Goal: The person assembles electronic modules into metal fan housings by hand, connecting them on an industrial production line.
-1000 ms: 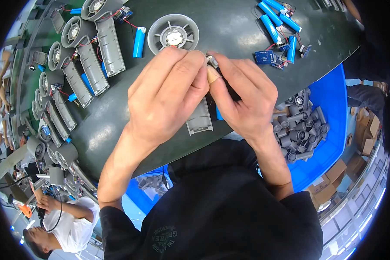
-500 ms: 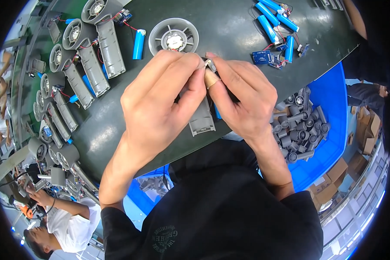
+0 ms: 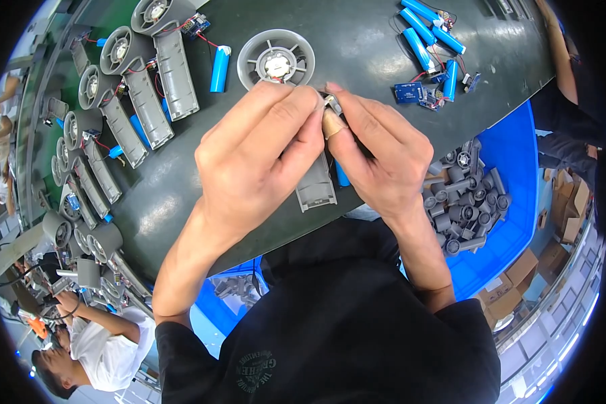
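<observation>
Pinched in fingers of right hand [image 3: 390,151], upper centre of frame: small silvery part [image 3: 334,104]. Drawn close beside it, hold too hidden to tell: fingers of left hand [image 3: 252,151]. Best steadied, lightly pressed.

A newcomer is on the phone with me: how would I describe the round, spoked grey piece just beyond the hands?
On the dark green table, find where the left hand and right hand meet. Just beyond the left hand sits the round grey piece, spokes around a pale centre. Unlike the similar grey pieces lined up at left, this one sits apart, right by the hands.
</observation>
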A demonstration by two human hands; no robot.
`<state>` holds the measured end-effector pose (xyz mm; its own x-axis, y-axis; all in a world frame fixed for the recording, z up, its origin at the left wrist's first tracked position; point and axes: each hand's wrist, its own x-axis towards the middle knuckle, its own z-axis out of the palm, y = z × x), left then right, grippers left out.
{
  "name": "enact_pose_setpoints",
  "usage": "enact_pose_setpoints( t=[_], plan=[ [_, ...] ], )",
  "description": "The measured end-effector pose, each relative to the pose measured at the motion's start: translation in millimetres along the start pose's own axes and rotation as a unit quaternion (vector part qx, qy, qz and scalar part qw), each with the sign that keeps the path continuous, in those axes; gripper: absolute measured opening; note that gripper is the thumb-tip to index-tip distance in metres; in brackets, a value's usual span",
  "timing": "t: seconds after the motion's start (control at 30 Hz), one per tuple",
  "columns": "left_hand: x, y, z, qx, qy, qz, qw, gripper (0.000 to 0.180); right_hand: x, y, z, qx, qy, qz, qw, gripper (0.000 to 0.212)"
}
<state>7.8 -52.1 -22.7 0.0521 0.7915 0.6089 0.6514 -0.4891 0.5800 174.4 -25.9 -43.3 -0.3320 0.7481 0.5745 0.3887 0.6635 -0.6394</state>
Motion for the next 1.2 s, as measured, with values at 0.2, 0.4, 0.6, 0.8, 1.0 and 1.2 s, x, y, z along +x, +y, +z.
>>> enact_pose_setpoints(
  t=[0.2, 0.4, 0.6, 0.8, 1.0, 1.2],
  plan=[
    [-0.1, -0.9, 1.6, 0.008, 0.009, 0.018, 1.000, 0.023, 0.5, 0.6, -1.4, -0.006, -0.007, -0.004, 1.000, 0.028],
    [1.0, -1.5, -2.1, -0.036, -0.013, -0.016, 0.999, 0.022, 0.1, 2.8, 0.1, -0.001, 0.004, -0.022, 1.000, 0.028],
    [2.1, 0.3, -1.1, -0.034, -0.013, -0.006, 0.999, 0.021, 0.6, 3.4, -0.7, -0.005, 0.016, -0.041, 0.999, 0.028],
    [3.4, 3.0, -4.0, -0.033, -0.029, -0.014, 0.999, 0.021, 0.4, 5.3, -0.2, -0.005, 0.026, -0.063, 0.998, 0.027],
    [2.3, 4.0, -6.0, -0.034, -0.042, -0.027, 0.998, 0.021, -1.4, 7.9, 0.4, -0.007, 0.026, -0.071, 0.997, 0.030],
    [5.5, 4.8, -3.8, -0.074, -0.039, -0.060, 0.995, 0.019, -0.5, 4.7, 0.5, 0.001, 0.039, -0.042, 0.998, 0.029]
  ],
)
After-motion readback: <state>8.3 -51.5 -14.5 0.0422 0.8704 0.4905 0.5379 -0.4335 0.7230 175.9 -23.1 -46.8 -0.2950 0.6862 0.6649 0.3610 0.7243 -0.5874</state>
